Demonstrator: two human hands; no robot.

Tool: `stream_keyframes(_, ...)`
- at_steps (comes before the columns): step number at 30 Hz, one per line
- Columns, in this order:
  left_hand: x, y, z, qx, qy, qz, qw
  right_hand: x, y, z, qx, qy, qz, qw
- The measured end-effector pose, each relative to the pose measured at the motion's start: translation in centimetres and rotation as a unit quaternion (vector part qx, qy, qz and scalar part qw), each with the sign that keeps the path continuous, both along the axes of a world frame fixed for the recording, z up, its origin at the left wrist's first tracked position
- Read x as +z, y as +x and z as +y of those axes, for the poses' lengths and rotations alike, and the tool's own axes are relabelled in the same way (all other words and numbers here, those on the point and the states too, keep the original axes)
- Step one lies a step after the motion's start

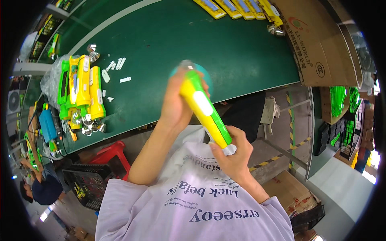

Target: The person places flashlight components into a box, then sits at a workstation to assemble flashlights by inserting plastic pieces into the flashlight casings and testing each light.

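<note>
Both my hands hold a yellow-and-green flashlight [199, 105], tilted above the front edge of the green bench. My left hand [175, 100] is wrapped round its upper end, somewhat blurred by motion. A clear, shiny tip shows past those fingers. My right hand [238, 154] grips the lower end, its thumb along the side. On the body, a white oval switch plate faces up. Behind my left hand lies a round teal thing [208, 79], mostly hidden, whose kind I cannot make out.
At bench left lie several yellow-and-green flashlight bodies [83, 82] with silvery reflectors [98, 127], beside small white plastic parts [119, 64]. Several open yellow shells [230, 7] line the far edge. A cardboard box [317, 44] stands right. Below are a red stool [120, 154] and black crate [76, 172].
</note>
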State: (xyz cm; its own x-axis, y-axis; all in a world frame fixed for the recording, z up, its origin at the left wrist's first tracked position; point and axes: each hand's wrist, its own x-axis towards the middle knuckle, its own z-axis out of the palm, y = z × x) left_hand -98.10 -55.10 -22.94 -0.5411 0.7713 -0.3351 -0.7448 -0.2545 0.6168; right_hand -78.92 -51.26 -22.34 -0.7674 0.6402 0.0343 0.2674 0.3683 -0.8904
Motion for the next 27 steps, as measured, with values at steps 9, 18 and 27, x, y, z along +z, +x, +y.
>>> stream_keyframes(9,-0.2,0.7,-2.4,0.047,0.099,-0.027,0.994,1.1,0.0,2.0,-0.012,0.251,0.113,0.961)
stream_keyframes(18,-1.4,0.6,-4.0,0.031,0.128,-0.060,0.989,1.9,-0.2,3.6,-0.059,-0.079,0.279,0.955)
stream_keyframes(27,-0.2,1.5,-3.6,0.023,0.191,-0.013,0.981,3.8,-2.4,2.3,-0.143,-0.151,0.302,0.930)
